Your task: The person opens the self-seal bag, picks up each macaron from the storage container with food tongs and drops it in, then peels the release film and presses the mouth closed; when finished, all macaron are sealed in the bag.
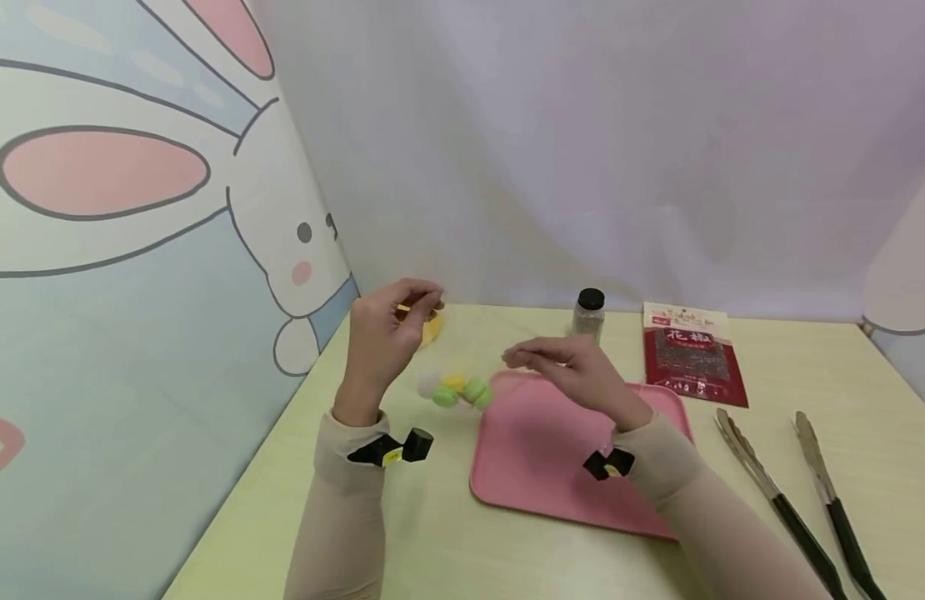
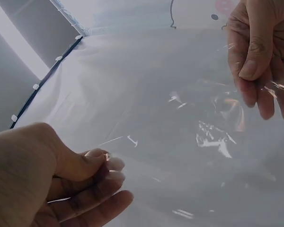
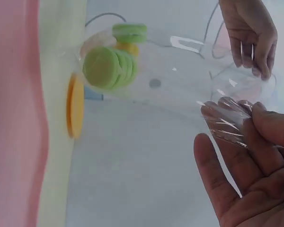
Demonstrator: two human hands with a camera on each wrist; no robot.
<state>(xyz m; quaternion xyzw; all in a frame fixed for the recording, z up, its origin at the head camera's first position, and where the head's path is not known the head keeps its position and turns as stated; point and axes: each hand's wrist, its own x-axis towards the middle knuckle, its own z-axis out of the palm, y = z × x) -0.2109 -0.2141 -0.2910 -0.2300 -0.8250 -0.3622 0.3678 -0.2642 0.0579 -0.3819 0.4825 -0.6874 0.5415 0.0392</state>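
Between both hands hangs a clear plastic bag (image 3: 180, 71), its film showing mainly as glints. Inside it, near the bottom, lie green macarons (image 3: 102, 66), a yellow macaron (image 3: 128, 47) and a pale piece (image 1: 428, 384). The left hand (image 1: 391, 333) pinches one side of the bag's upper edge between thumb and fingers. On the opposite side, the right hand (image 1: 578, 375) pinches the film with its thumb against the fingers, as the right wrist view shows. The bag hangs to the left of a pink tray (image 1: 537, 450).
Behind the left hand is a yellow round object (image 1: 431, 330). A black-capped jar (image 1: 588, 315) stands beyond the tray. To the right lie a red and white spice packet (image 1: 691, 354) and metal tongs (image 1: 777, 492) with black handles. A rabbit-printed curtain (image 1: 132, 350) closes the left side.
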